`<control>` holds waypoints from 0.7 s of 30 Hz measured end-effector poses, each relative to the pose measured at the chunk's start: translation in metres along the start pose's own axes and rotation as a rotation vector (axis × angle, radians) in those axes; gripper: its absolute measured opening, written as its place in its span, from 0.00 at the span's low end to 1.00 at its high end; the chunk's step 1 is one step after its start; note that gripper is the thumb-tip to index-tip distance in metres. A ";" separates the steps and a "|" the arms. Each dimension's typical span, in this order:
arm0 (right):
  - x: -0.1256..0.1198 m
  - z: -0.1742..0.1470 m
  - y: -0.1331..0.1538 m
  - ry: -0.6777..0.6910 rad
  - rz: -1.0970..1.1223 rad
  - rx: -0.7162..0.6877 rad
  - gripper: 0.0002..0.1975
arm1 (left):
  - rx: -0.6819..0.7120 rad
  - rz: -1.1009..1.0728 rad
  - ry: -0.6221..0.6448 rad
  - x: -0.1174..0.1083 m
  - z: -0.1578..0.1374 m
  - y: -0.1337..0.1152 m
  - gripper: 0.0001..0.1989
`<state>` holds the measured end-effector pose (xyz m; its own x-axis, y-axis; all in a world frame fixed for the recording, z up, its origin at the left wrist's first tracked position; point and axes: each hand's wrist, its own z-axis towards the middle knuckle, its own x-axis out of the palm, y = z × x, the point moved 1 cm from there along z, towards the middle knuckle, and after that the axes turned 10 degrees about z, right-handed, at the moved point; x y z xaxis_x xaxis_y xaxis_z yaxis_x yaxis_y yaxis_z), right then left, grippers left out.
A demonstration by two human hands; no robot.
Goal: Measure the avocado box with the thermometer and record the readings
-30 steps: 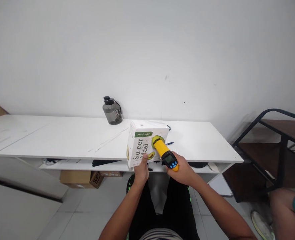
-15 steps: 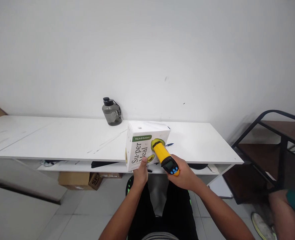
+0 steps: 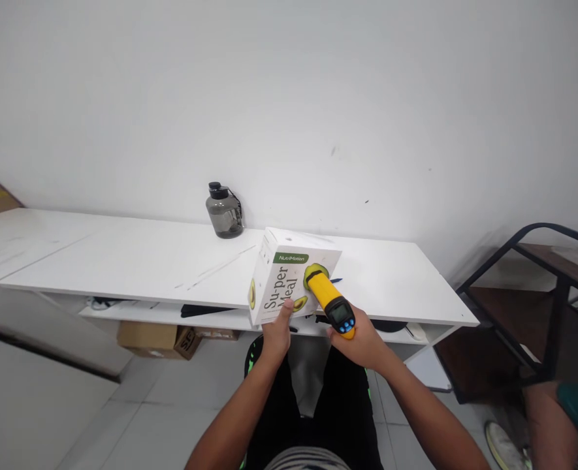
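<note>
My left hand [image 3: 277, 331] grips the lower edge of a white food box [image 3: 279, 282], thumb on its front face. The box reads "NutriMotion Su-per Meal", carries avocado pictures and tilts above the front of the desk. My right hand [image 3: 362, 339] is wrapped round the handle of a yellow and black infrared thermometer [image 3: 325, 294] with a small display and blue buttons. Its front end points at the large avocado picture; whether it touches the box I cannot tell. A blue pen [image 3: 336, 281] lies on the desk, partly hidden behind the box and thermometer.
A grey water bottle [image 3: 224, 214] stands on the white desk [image 3: 132, 254] near the wall. Below are a shelf with dark items and a cardboard box [image 3: 149, 339]. At right is a black-framed rack [image 3: 558, 313]; another person's leg [image 3: 548, 421] shows at lower right.
The view has shifted slightly. The box leans a little more to the right, and the thermometer stays pointed at the large avocado picture. Both hands keep their hold.
</note>
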<state>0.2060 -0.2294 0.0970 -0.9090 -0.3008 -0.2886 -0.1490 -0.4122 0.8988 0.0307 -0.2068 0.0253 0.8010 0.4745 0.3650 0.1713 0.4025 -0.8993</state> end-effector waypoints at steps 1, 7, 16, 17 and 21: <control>0.000 0.000 -0.001 -0.002 0.008 0.011 0.09 | 0.000 0.002 0.000 0.001 0.000 -0.001 0.32; 0.001 0.000 -0.005 -0.003 0.017 0.049 0.08 | -0.018 -0.011 -0.005 0.001 -0.001 0.001 0.31; 0.008 -0.007 0.013 0.019 -0.075 -0.080 0.21 | -0.060 -0.204 0.059 0.000 -0.001 -0.002 0.34; 0.010 -0.009 0.018 0.022 -0.083 -0.081 0.22 | -0.064 -0.222 0.063 0.000 -0.002 -0.004 0.35; 0.015 -0.016 0.034 0.031 -0.100 -0.023 0.21 | -0.098 -0.222 0.102 -0.004 -0.003 -0.006 0.38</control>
<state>0.1939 -0.2621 0.1180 -0.8776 -0.2833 -0.3867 -0.2290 -0.4608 0.8574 0.0285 -0.2130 0.0282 0.7902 0.2995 0.5346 0.4006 0.4077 -0.8206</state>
